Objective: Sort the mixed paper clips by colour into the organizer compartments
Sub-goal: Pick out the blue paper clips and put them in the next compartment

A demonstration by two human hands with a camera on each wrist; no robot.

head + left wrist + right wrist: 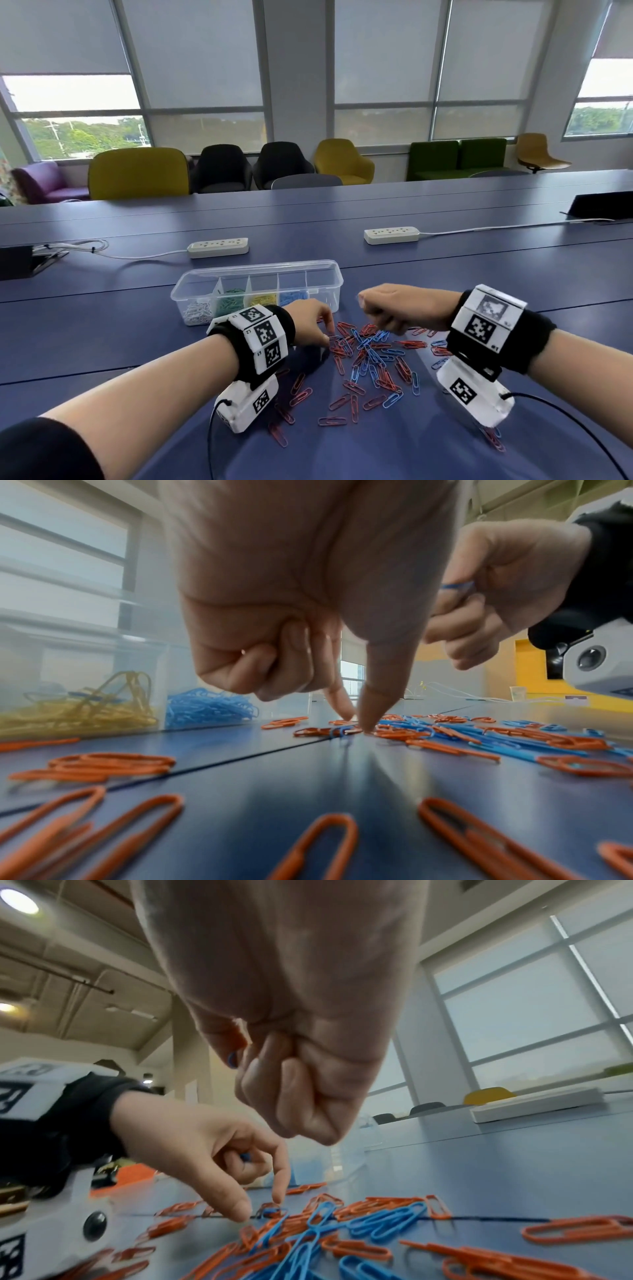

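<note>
On smooth blue tabletop (102,342), my left hand (310,322) pinches at a thin blue wire clip (339,730); my right hand (394,305) fists around blue clips (457,586) beside the clear plastic organizer (329,274).

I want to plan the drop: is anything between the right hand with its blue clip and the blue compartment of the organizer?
Nothing visible. The right hand pinches a blue clip beside the open organizer; its blue compartment has no lid.
</note>
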